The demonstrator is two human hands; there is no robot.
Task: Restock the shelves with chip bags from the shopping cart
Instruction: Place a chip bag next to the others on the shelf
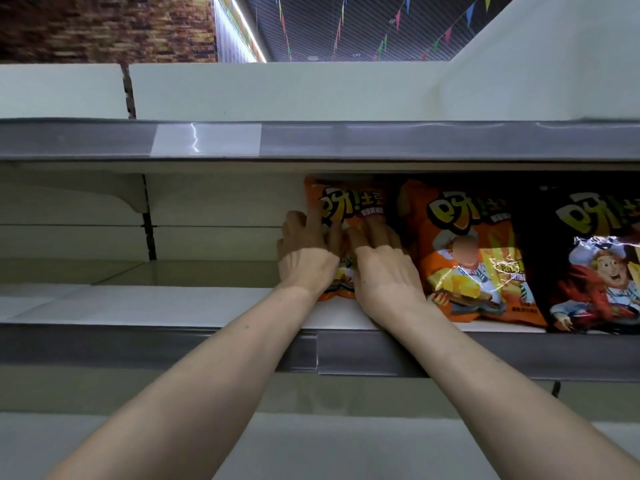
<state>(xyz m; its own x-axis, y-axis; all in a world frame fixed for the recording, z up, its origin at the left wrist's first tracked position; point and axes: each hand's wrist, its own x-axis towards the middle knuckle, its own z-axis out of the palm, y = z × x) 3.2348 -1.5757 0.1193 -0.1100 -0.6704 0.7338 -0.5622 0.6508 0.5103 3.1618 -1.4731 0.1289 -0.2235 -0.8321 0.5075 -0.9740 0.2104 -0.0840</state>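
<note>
Left hand (306, 261) and right hand (384, 271) press straight fingers on 1 upright orange chip bag (349, 202); a second bag (467, 258) stands just right.

Left hand (306, 261) and right hand (384, 271) press an orange chip bag (341, 202) upright on the white shelf (173, 306).

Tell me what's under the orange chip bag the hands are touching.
The orange chip bag stands on the white shelf. The left hand and right hand hide part of its bottom edge.
</note>
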